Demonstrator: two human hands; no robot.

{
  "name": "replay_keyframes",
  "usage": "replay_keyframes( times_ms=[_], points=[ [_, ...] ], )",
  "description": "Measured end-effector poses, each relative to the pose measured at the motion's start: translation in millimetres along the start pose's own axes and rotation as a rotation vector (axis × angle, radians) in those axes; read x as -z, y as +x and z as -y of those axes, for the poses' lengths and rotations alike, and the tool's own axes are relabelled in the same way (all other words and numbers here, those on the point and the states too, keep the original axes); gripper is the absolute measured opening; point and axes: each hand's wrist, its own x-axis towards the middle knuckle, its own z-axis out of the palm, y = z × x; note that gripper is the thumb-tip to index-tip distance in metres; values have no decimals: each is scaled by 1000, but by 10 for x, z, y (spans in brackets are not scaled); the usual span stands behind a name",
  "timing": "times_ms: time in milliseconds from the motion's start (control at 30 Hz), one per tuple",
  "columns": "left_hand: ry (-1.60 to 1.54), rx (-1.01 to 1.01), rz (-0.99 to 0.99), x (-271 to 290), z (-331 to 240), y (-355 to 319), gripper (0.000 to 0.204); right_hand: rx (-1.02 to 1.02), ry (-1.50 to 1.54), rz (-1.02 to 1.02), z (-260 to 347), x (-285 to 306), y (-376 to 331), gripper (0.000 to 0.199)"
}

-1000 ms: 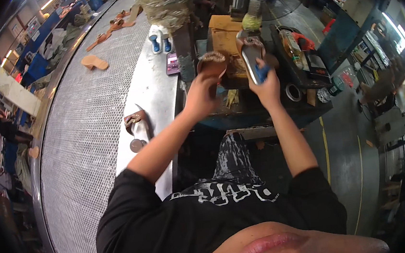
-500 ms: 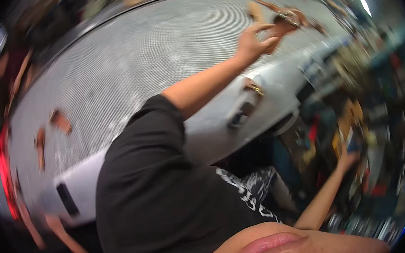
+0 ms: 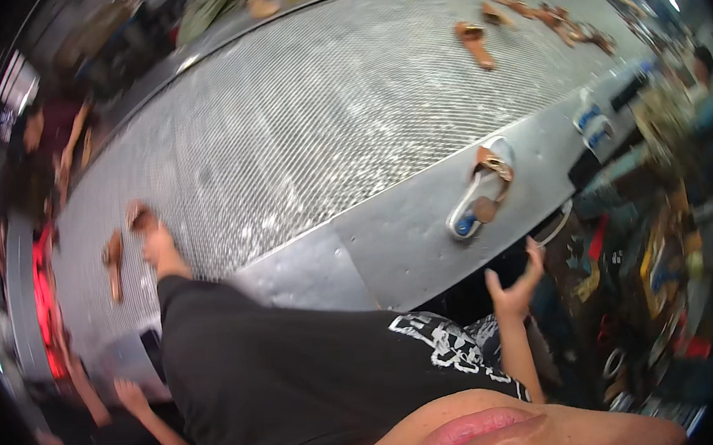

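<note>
My left hand (image 3: 157,244) reaches across to the far left of the ribbed metal conveyor and meets the near end of a brown sandal (image 3: 140,214). Its fingers are blurred and partly hidden, so I cannot tell their grip. Beside it lies another brown sandal (image 3: 113,265). My right hand (image 3: 517,289) is raised just off the metal ledge (image 3: 411,260), empty, thumb and fingers spread. Close to that hand, a sandal (image 3: 481,193) with a white and blue sole and a brown, gold-trimmed strap rests on the ledge.
At the conveyor's (image 3: 280,127) far right lie a brown sandal (image 3: 474,44) and several more brown pieces (image 3: 564,26). A blue and white piece (image 3: 592,121) sits farther along the ledge. Cluttered goods (image 3: 658,281) stand at right. Another person's arm (image 3: 158,422) is at lower left.
My left hand has left the brown sandal at far right and swung to the far left one. My right hand has come from the cluttered goods toward the ledge. The view has shifted.
</note>
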Motion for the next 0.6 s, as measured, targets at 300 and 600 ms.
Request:
replay_keyframes(
  times_ms=[300, 600],
  points=[
    [-1466, -558, 751, 1028, -1269, -322, 23, -151, -32, 36, -190, -1046, 596, 103],
    [-741, -862, 2535, 1675, -1941, -5279, 49, -233, 486, -239, -64, -284, 216, 69]
  ],
)
